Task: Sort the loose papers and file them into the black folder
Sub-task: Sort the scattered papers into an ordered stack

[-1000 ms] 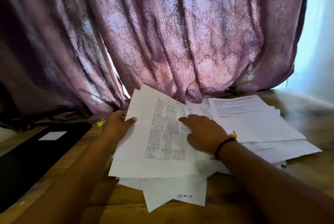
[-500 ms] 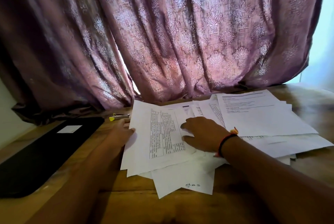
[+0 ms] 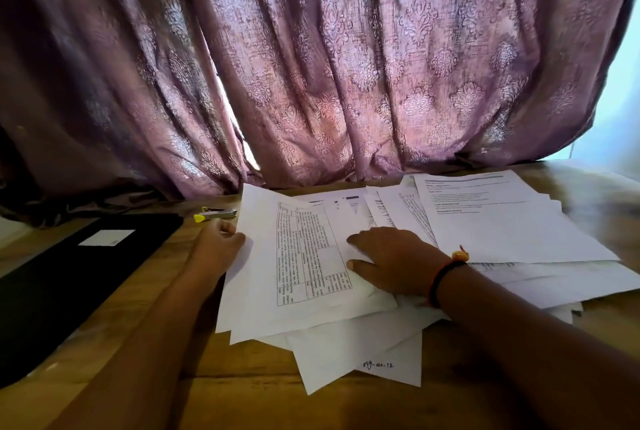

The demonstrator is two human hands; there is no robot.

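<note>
On the tabletop (image 3: 242,395), loose papers (image 3: 502,225) lie unsorted; black folder (image 3: 69,273) appears closed, nothing filed. Left hand (image 3: 221,246) grips the papers' edge; right hand (image 3: 391,256) presses flat, fingers straight.

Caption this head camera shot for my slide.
Left hand grips the edge of loose white printed papers, right hand presses them on the wooden table, flat black folder lying at left.

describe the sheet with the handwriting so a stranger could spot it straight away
On the wooden table, a loose pile of white papers lies before the purple curtain. At the pile's near edge one sheet pokes out from under the rest. It alone bears a short handwritten scrawl; the sheets above show printed text or tables.
</note>
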